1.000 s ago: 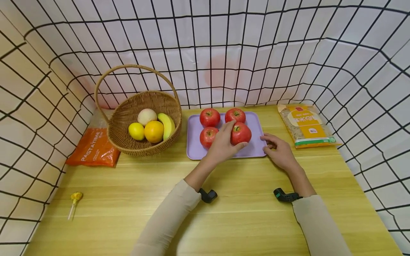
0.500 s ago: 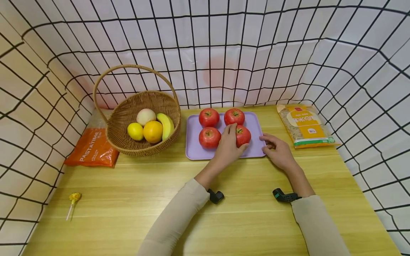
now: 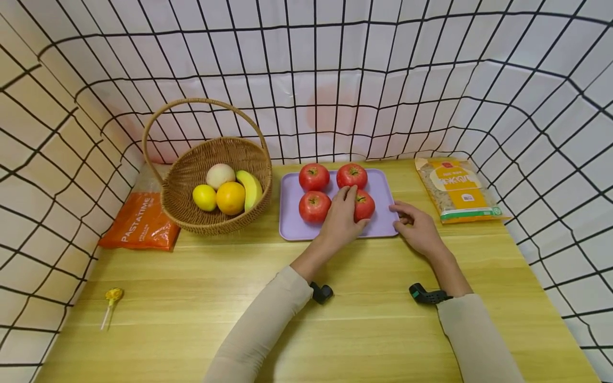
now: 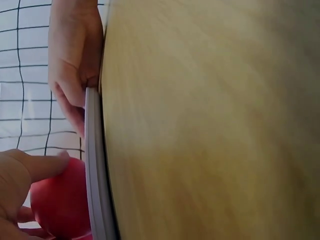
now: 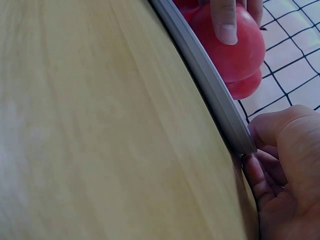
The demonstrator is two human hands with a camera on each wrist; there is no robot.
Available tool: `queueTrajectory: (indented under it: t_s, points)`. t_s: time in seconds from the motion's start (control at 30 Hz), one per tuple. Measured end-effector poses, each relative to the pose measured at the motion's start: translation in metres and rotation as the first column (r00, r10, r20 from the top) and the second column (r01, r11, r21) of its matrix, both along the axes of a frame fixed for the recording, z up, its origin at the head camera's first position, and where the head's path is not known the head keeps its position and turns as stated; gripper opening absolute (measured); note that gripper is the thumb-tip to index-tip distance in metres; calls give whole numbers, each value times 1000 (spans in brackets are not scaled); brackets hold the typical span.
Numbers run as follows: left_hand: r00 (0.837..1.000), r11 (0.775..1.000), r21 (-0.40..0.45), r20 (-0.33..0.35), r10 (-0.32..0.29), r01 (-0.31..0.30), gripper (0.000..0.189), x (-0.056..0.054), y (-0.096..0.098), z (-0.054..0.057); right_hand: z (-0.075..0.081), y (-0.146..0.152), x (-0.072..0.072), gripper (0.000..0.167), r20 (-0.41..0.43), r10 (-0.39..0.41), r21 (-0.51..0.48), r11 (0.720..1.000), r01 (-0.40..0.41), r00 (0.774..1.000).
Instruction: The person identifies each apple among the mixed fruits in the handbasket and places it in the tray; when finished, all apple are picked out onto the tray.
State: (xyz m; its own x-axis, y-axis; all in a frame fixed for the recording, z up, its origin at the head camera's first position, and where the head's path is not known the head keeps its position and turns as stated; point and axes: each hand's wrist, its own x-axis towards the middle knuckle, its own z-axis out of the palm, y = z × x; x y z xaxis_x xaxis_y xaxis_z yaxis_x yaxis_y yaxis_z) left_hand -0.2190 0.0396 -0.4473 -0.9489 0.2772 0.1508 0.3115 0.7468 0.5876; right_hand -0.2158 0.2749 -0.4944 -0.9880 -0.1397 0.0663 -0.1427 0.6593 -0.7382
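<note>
My left hand [image 3: 339, 219] holds the front right apple [image 3: 365, 206] on a lilac tray [image 3: 290, 224], with fingers over its far side and the thumb along its near side. In the left wrist view this red apple [image 4: 62, 200] sits against the tray's rim. Several red apples stand on the tray, among them a front left apple [image 3: 314, 207], a back left apple [image 3: 314, 177] and a back right apple [image 3: 351, 175]. My right hand [image 3: 421, 229] pinches the tray's right edge; the right wrist view shows the thumb above the rim [image 5: 220, 107] and fingers beneath it.
A wicker basket [image 3: 215, 227] holding a lemon, an orange, a banana and a pale round fruit stands on the left. Behind it lies an orange pasta bag [image 3: 143, 223]. A lollipop [image 3: 113, 298] is at front left, a grain bag [image 3: 455, 186] at right. Grid-patterned cloth encloses the table.
My left hand has shifted slightly right and settled around the front right apple, which sits a little lower now. The front left apple shows more fully. My right hand stays at the tray's edge.
</note>
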Motion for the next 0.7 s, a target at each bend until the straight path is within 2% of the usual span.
queueTrajectory:
  t_s: [0.2,0.33,0.43,0.53,0.63,0.7]
  points:
    - [1000,999,38,6,-25,25,95,4,-1,3,-1,1,-1,42,-2,-1,2,1000,1,1000]
    - [996,991,104,-39,-75,79,94,7,-17,10,-1,0,-1,42,3,3,-8,1000,-3,1000]
    - [989,982,150,-108,-100,116,90,11,-39,19,-1,1,-2,42,0,8,-23,1000,-8,1000]
    - [972,970,191,-207,-109,150,85,16,-67,31,0,1,-1,44,7,6,-62,998,-6,1000]
    - [950,961,220,-296,-96,166,81,20,-101,45,6,0,2,47,44,-17,-98,995,21,999]
    - [945,966,217,-321,-67,142,80,23,-126,55,15,0,5,48,67,-29,-110,993,36,997]
